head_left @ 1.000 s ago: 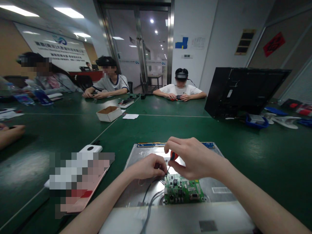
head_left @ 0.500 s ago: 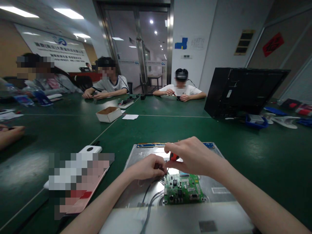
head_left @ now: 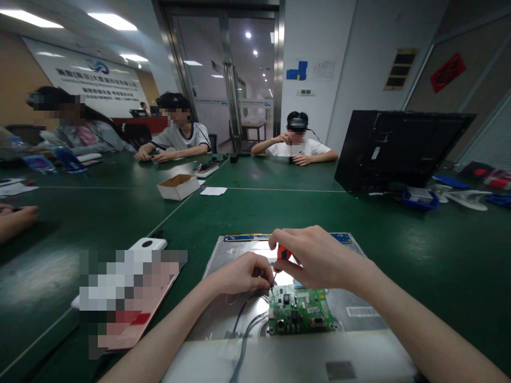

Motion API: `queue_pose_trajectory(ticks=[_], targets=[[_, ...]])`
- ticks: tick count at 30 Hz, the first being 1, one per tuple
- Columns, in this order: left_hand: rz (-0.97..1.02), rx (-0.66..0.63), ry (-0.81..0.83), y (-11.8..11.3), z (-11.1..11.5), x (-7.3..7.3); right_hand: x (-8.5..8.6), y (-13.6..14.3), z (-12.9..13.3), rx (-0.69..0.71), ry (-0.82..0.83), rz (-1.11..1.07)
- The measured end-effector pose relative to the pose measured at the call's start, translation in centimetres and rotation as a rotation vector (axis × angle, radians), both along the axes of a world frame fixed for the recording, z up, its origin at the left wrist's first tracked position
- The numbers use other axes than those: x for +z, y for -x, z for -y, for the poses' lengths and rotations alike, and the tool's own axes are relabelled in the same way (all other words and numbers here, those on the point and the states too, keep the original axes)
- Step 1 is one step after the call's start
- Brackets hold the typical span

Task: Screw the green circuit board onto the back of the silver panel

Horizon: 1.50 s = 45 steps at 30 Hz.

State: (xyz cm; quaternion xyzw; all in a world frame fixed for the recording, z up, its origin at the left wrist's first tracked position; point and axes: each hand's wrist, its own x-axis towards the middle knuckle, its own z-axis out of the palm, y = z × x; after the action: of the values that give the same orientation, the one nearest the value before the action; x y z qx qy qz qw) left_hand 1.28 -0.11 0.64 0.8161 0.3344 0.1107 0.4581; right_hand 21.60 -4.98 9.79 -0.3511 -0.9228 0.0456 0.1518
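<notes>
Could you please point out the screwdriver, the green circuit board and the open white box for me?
Screwdriver [head_left: 283, 252], head view: the red part of its handle.
Green circuit board [head_left: 302, 313], head view: the middle of its upper face.
Open white box [head_left: 185, 190], head view: its near outer wall.

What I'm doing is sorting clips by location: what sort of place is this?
Probably an office, judging by the large green table, glass doors and lettered wall sign.

Dimmish, ceiling lts [head_left: 113, 21] o/head, panel [head_left: 219, 315] w/ glare, edges stretched
</notes>
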Motion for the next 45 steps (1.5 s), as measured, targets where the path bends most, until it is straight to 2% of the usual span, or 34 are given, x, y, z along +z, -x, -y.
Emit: queue_pose_trajectory(ticks=[6, 13, 23, 35, 45], targets=[[-0.016, 0.011, -0.009, 0.01, 0.0, -0.06, 0.05, 0.04, 0.01, -0.019, -0.05, 0.068], [-0.004, -0.011, -0.003, 0.06, -0.1, -0.18, 0.19, -0.36, 0.29, 0.127, 0.058, -0.027], [0.032, -0.005, 0.02, 0.07, -0.09, -0.22, 0.1, -0.12, 0.15, 0.01, 0.003, -0.013], [0.022, -0.025, -0.003, 0.18, -0.17, -0.61, 0.15, -0.12, 0.06, 0.024, 0.004, -0.023], [0.014, -0.014, -0.006, 0.03, 0.09, -0.01, 0.12, -0.15, 0.0, 0.026, 0.012, -0.029]])
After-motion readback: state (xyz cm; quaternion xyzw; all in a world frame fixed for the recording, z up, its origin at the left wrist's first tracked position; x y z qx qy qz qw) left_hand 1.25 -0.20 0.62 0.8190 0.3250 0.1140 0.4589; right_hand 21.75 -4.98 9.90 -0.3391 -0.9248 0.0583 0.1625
